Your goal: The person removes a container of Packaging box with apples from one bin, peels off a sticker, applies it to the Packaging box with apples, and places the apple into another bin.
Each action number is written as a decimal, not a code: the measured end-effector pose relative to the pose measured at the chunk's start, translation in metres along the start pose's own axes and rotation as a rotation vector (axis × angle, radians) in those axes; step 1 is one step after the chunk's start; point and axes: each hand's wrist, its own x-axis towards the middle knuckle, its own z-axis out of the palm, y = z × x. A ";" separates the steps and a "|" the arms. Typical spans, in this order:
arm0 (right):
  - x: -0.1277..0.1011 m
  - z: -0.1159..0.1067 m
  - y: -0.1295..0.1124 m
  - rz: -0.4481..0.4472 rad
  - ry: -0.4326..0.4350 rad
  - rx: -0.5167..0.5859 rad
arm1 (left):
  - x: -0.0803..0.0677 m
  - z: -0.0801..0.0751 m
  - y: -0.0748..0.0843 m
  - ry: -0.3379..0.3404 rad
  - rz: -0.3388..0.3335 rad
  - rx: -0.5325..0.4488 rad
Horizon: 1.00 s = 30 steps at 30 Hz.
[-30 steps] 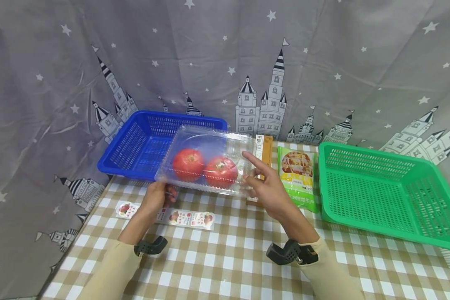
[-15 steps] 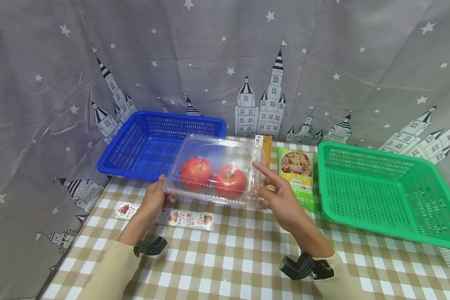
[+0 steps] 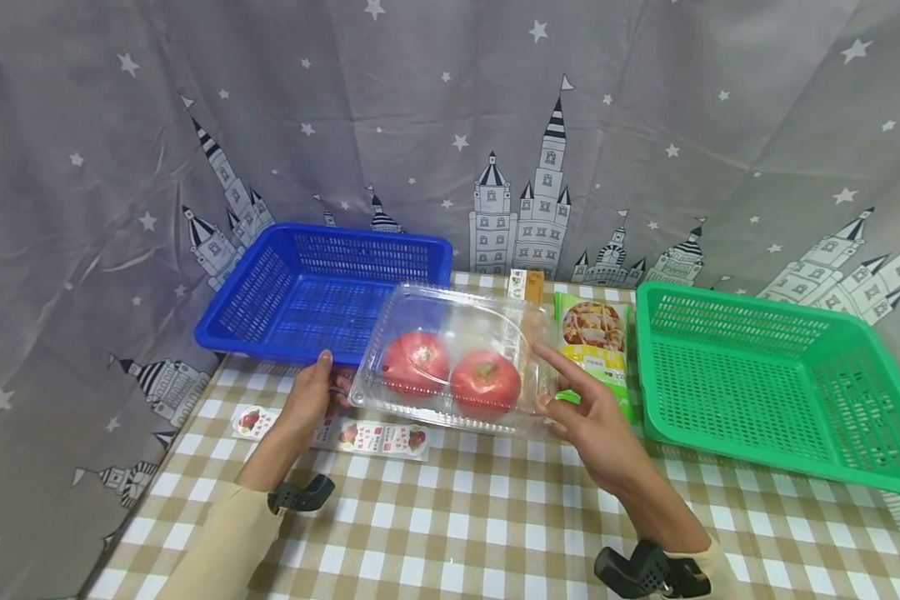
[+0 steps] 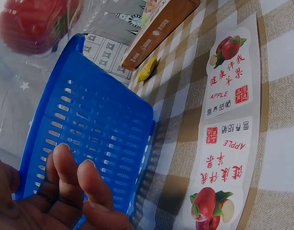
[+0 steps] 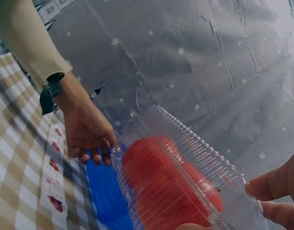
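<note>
A clear plastic clamshell box (image 3: 457, 304) is held above the table, its lid down over two red, apple-like fruits (image 3: 484, 381). My right hand (image 3: 596, 425) grips the box by its right end, thumb at the near side and index finger stretched along the lid. Close by the box's left corner is my left hand (image 3: 307, 400); its fingers are loosely bent and hold nothing in the left wrist view. Whether a fingertip still touches the corner is hard to tell. Under the left hand lies a strip of apple stickers (image 4: 228, 129) on the checked cloth.
Behind the left hand stands a blue basket (image 3: 285, 354); a green basket (image 3: 648, 367) stands at the right. Between them lie a green-and-yellow food packet (image 3: 594, 333) and an orange-and-white carton (image 3: 527, 285), partly covered by the box. A grey curtain (image 3: 405, 100) hangs behind.
The box has moved right and toward me in my right hand, away from over the blue basket. My left hand has stayed in place and come off the box's corner.
</note>
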 end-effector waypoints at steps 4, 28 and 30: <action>-0.009 -0.007 0.002 0.013 0.025 -0.052 | 0.001 0.000 0.000 -0.015 -0.004 -0.010; -0.057 -0.024 0.021 -0.103 -0.023 -0.086 | 0.002 -0.002 -0.003 -0.033 -0.004 0.011; -0.060 -0.025 0.023 -0.101 -0.022 -0.074 | 0.002 -0.002 -0.003 -0.035 0.000 0.017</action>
